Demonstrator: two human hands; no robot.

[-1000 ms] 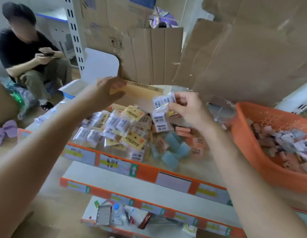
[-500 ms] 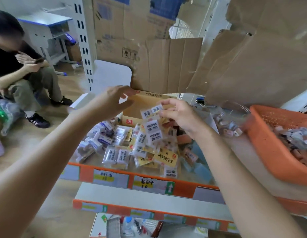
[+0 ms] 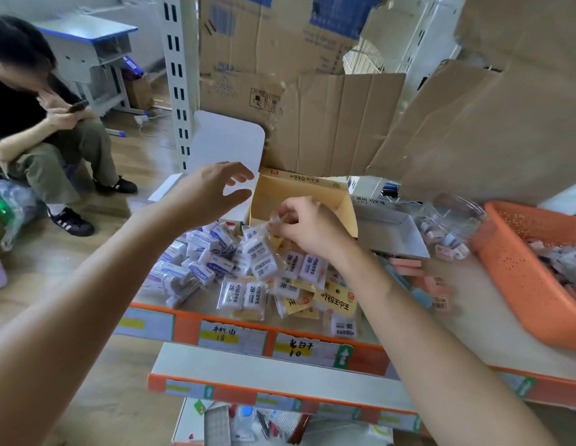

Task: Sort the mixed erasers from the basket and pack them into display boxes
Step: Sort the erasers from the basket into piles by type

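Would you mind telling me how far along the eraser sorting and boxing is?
Done: rough piles lie on the shelf, white sleeved erasers, 2B packets, pink and blue bars. In hand: the right hand pinches a 2B packet strip by the open yellow display box; the left hand hovers open beside it. Left: the box looks empty inside, and the orange basket holds more erasers.

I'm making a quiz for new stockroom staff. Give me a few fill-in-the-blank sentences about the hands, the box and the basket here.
1. The right hand pinches a clear packet of white ___.
2. The left hand is open and holds ___.
3. The basket on the right is ___ in colour.
4. The open display box behind the hands is ___ in colour.
Missing words: erasers; nothing; orange; yellow.
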